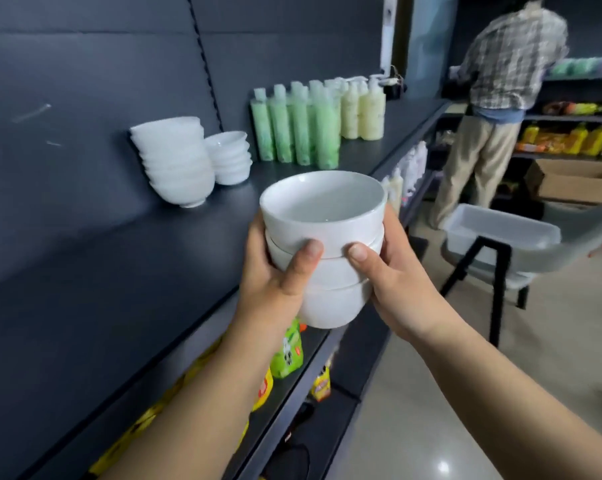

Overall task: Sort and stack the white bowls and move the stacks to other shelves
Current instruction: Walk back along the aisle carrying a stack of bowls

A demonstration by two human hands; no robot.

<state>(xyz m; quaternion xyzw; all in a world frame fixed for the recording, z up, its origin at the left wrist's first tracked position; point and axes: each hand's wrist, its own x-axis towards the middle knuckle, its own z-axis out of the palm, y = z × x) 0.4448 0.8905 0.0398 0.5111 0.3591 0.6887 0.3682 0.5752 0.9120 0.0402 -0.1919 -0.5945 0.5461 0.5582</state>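
Both hands are wrapped around the held stack [327, 306], a few white bowls nested together. The left hand [275, 282] cups its left side and the right hand [396, 289] cups its right side. Both thumbs press on the near wall just under the top bowl's rim, and the rest of the fingers curl round the back where I can't see them. So the bowls sit squarely between the two palms, upright, with the open mouth facing up. The held stack is up in the air, roughly over the front edge of the dark shelf [119, 306], not resting on it. Beyond the held stack and to its left, a tall stack [175, 161] of white bowls stands on that shelf, with a short stack [230, 157] right beside it. Further back are green bottles [296, 126], then cream pump bottles [362, 112]. Below the held stack, snack packets [289, 351] sit on a lower shelf. Off to its right are a grey chair [569, 244] with a plastic tub [500, 233] on it, a cardboard box [569, 181], and another person [500, 98] facing away.
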